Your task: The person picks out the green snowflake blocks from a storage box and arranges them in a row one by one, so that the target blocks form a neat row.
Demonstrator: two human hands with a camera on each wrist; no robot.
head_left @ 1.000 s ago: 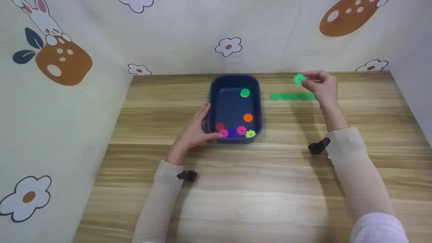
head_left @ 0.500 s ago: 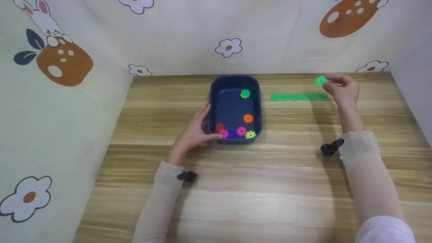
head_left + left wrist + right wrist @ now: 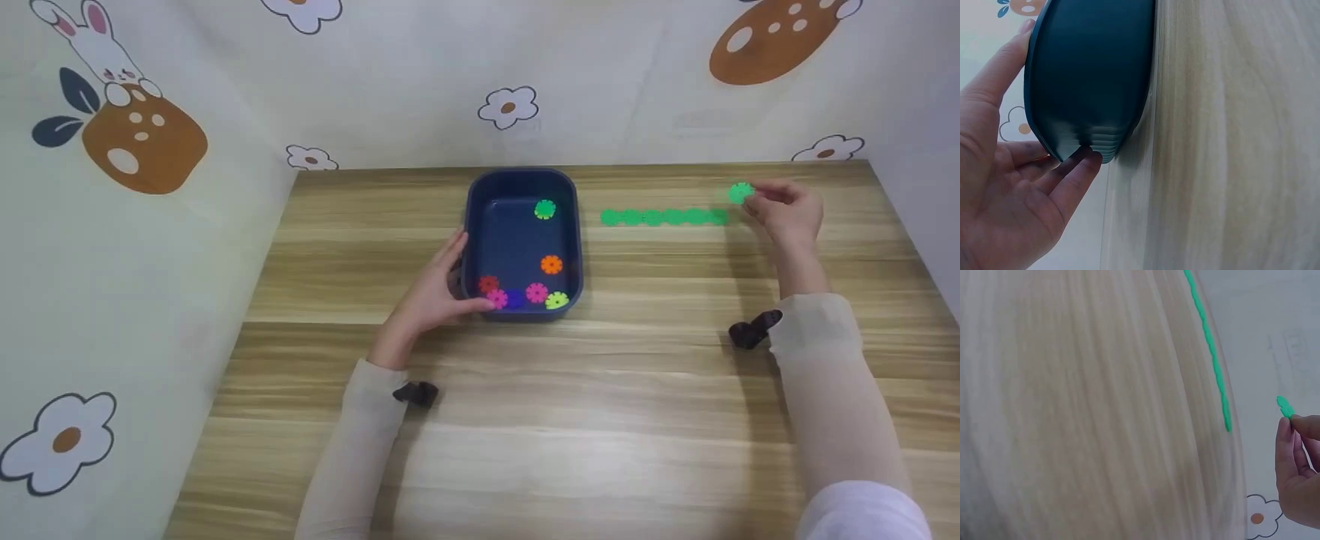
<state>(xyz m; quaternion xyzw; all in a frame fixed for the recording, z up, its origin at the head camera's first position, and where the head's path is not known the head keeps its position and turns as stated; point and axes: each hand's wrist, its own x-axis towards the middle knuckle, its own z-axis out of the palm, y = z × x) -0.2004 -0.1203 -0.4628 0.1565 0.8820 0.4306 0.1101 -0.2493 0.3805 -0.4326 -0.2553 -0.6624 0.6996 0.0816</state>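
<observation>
In the head view my right hand [image 3: 791,214] pinches a green flower-shaped plastic disc [image 3: 741,193] between thumb and fingertips, raised above the tabletop. Just left of it, a straight row of overlapping green discs [image 3: 664,217] lies flat. The right wrist view shows the pinched disc [image 3: 1284,406] nearly edge-on, apart from the row's end. My left hand [image 3: 439,292] grips the dark blue box [image 3: 577,240] at its left side, thumb over the near left corner. In the left wrist view its fingers [image 3: 1075,183] bend against the outer wall of the box [image 3: 1089,67].
Inside the box are a green disc [image 3: 545,209], an orange disc [image 3: 551,264] and several others along the near end. A patterned cloth wall [image 3: 420,82] stands right behind the wooden table [image 3: 570,420]. Black cameras [image 3: 754,330] are strapped to both wrists.
My right hand has moved right and then slightly lower with the green disc, from above the row to beyond its right end. My left hand and the box have stayed in place.
</observation>
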